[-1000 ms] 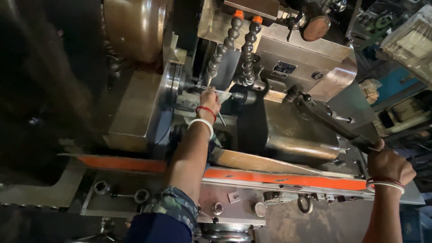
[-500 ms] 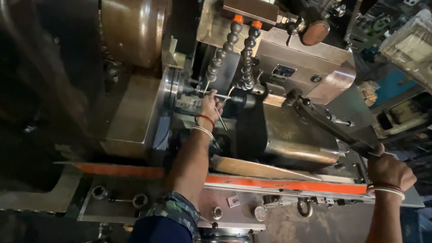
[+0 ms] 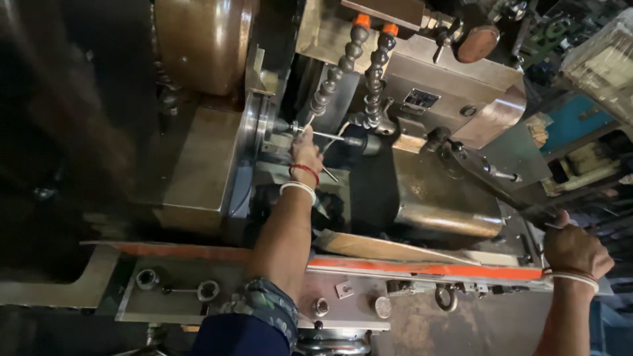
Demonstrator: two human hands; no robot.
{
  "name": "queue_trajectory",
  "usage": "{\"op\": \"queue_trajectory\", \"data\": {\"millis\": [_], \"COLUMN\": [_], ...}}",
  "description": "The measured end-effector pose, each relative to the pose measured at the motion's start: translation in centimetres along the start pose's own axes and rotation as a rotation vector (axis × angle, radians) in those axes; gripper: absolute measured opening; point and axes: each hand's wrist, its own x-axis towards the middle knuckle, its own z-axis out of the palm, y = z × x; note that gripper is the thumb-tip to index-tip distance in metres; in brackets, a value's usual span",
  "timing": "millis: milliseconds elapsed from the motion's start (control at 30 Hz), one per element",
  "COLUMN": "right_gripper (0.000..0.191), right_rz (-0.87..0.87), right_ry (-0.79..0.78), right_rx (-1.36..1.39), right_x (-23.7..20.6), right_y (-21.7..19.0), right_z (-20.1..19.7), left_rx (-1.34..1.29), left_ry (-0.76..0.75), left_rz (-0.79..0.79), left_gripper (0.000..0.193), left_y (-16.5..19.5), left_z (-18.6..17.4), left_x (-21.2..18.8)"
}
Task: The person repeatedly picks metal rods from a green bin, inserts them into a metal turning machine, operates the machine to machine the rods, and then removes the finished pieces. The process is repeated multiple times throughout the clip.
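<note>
Watching the big grey machine body point(image 3: 455, 86) first, since everything else I log sits relative to it: it fills the view, with a brown drum point(image 3: 204, 39) off its far-left top and an orange strip point(image 3: 428, 269) running along its near edge. Against the frames from a second ago, the view has drifted only slightly; the machine itself looks unchanged. My left hand point(image 3: 306, 153) has crept a little further in toward the chuck face point(image 3: 254, 128) at the machine's left centre, and now sits right at the thin metal rod point(image 3: 330, 136) that spans from the chuck toward the dark holder on the right. Fingers are curled at the rod's chuck end, seemingly pinching it or a small tool there; I cannot tell which. My right hand point(image 3: 575, 250) remains at the machine's near-right corner, fist closed around the long dark lever point(image 3: 491, 181), barely shifted. Two segmented coolant hoses point(image 3: 362, 66) with orange tips hang above the rod. My reading: the workpiece is being seated or adjusted, lever held steady meanwhile.
</note>
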Motion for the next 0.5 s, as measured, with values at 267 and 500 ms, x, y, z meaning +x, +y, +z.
{"op": "queue_trajectory", "data": {"millis": [267, 500], "right_gripper": [0.079, 0.081], "right_rz": [0.015, -0.099], "right_ry": [0.044, 0.095], "right_rx": [-0.118, -0.049], "right_x": [-3.6, 2.2], "right_y": [-1.3, 0.0], "right_z": [0.2, 0.8], "left_rx": [-0.032, 0.181], "left_ry": [0.111, 0.057], "left_rz": [-0.079, 0.055], "left_gripper": [0.025, 0.029], "left_y": [-0.5, -0.8], "left_z": [0.6, -1.2], "left_x": [-0.5, -0.9]}}
